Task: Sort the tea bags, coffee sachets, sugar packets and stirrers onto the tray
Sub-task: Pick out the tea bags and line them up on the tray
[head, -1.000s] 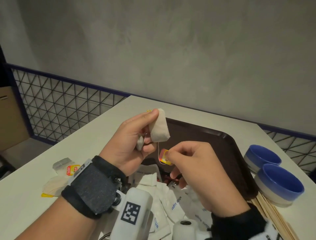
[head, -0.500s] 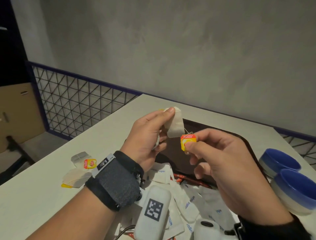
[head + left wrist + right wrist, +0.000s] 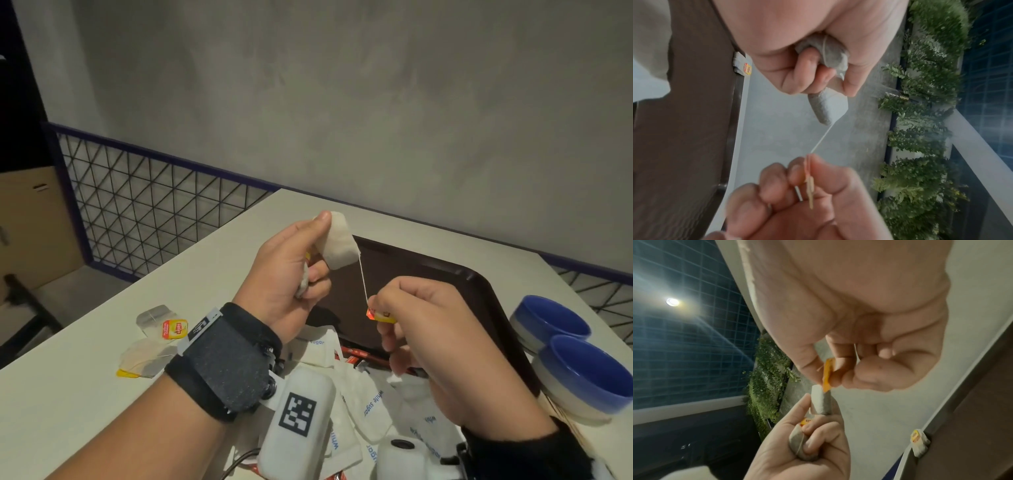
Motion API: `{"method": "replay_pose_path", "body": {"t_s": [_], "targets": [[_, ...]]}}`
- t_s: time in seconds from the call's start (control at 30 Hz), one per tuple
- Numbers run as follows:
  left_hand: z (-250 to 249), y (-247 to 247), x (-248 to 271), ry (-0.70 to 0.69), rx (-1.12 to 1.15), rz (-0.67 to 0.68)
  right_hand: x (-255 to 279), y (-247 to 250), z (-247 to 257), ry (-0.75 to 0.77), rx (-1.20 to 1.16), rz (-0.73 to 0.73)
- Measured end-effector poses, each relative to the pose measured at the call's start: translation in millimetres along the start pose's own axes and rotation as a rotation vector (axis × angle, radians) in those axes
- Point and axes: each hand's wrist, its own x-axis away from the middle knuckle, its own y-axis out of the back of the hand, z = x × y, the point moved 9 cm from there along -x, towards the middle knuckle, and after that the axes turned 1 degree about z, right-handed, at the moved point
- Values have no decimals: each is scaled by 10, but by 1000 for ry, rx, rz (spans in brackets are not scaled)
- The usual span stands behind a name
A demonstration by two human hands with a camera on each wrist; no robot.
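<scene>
My left hand (image 3: 291, 270) is raised above the table and pinches a white tea bag (image 3: 337, 245) between thumb and forefinger; a second tea bag (image 3: 828, 52) is bunched in its palm. My right hand (image 3: 421, 329) pinches that bag's yellow-red tag (image 3: 380, 315), and the string (image 3: 362, 279) runs taut between the two. Both hands hover over the near-left part of the dark brown tray (image 3: 479, 291). In the right wrist view the tag (image 3: 827, 374) and the bag (image 3: 821, 400) almost touch.
White sugar packets (image 3: 370, 397) lie heaped below my hands, with red sachets (image 3: 358, 354) partly under them. Two more tea bags (image 3: 161, 329) lie on the table at left. Two blue bowls (image 3: 582, 370) stand right of the tray, wooden stirrers (image 3: 565, 419) beside them. A mesh railing lines the table's far side.
My right hand has drawn the tag down and to the right, away from the bag, so the string now stretches out. The left hand has kept its hold on the bags.
</scene>
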Motion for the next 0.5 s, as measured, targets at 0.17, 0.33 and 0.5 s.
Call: {"method": "replay_pose_path", "body": {"t_s": [0.17,0.33,0.5], "targets": [[-1,-88,24,96,104,105,-37,80,-129,-107,-169,-65],[-34,-122,72,144,216,162,-68,166,-219,-127,-254,-129],[-48,-158,84,150,256,173,-80,53,-217,-86,-216,-62]]}}
